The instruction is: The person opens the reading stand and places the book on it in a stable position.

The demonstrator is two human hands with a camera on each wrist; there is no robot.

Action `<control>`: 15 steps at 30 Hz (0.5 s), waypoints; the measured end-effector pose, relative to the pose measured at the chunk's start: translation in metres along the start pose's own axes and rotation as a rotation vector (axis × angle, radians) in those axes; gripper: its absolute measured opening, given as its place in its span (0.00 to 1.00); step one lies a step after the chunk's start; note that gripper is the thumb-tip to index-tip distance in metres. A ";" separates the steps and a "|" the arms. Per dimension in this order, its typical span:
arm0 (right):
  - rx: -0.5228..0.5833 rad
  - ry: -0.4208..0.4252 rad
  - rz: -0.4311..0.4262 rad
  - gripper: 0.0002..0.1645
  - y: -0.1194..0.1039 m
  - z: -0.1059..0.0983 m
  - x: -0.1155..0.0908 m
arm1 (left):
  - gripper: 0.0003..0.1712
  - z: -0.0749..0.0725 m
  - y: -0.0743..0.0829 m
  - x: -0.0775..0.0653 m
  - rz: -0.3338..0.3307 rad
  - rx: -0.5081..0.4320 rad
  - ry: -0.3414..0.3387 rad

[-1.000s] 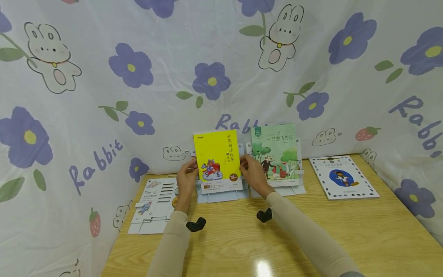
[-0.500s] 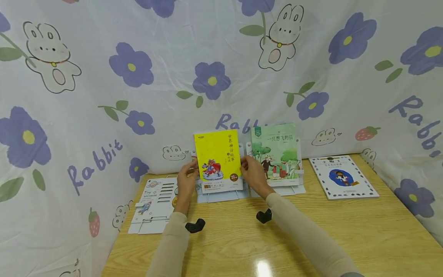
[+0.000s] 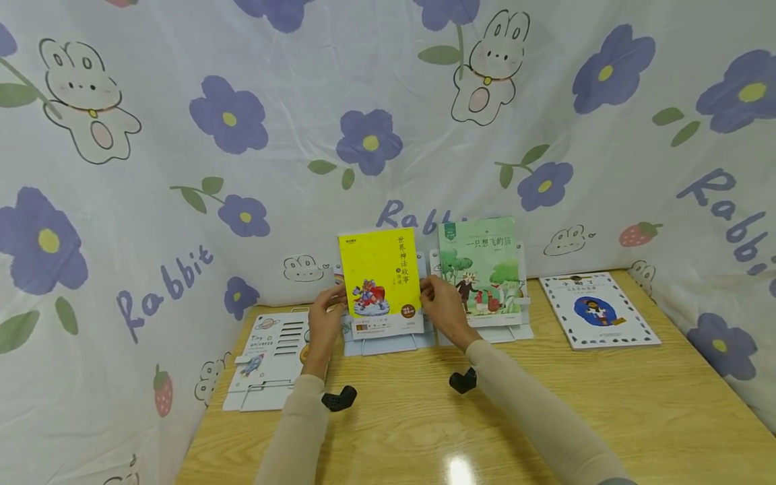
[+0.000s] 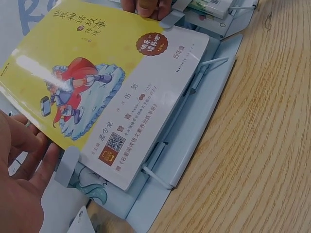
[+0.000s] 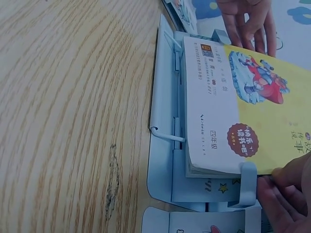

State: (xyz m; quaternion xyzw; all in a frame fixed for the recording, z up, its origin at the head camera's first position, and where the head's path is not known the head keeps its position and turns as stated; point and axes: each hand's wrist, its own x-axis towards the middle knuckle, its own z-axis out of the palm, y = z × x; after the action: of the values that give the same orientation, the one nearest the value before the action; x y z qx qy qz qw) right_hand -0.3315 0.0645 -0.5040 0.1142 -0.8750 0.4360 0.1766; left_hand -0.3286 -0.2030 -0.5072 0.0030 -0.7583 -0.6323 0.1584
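A yellow-and-white book (image 3: 378,276) leans upright on a pale blue book stand (image 4: 194,141). Small side clips (image 5: 248,184) of the stand reach over the book's edges, and wire feet (image 4: 158,178) stick out in front of its lower edge. At the book's left side, my left hand (image 3: 327,320) holds the edge with thumb and fingers, beside the left clip. My right hand (image 3: 447,310) pinches the opposite edge, its thumb right at the cover in the right wrist view. Fingers behind the book are partly hidden.
To the right, a green book (image 3: 481,276) stands on another stand. A white book (image 3: 600,310) lies flat at the far right of the wooden table (image 3: 400,417). On the left lies a folded white stand (image 3: 261,364) printed with planets. A patterned cloth (image 3: 291,188) hangs behind.
The head view has shifted very slightly. Both hands stay at the sides of the yellow book, which has barely moved.
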 end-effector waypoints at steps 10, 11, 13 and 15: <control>0.012 -0.004 0.026 0.09 0.002 -0.003 -0.001 | 0.26 0.005 0.001 0.000 0.018 0.012 -0.007; 0.017 -0.005 0.026 0.09 0.002 -0.003 -0.001 | 0.25 0.005 0.001 0.000 0.018 0.006 -0.004; 0.022 -0.008 0.026 0.09 0.002 -0.004 -0.002 | 0.25 0.005 0.001 0.000 0.014 -0.010 0.001; 0.022 -0.013 0.029 0.08 0.003 -0.005 -0.002 | 0.25 0.004 0.001 0.000 0.006 -0.029 -0.002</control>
State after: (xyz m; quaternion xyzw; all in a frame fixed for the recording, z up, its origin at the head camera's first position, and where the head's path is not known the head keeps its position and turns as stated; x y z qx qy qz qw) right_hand -0.3297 0.0700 -0.5039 0.1062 -0.8729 0.4474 0.1633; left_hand -0.3297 -0.1990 -0.5065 -0.0022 -0.7493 -0.6427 0.1597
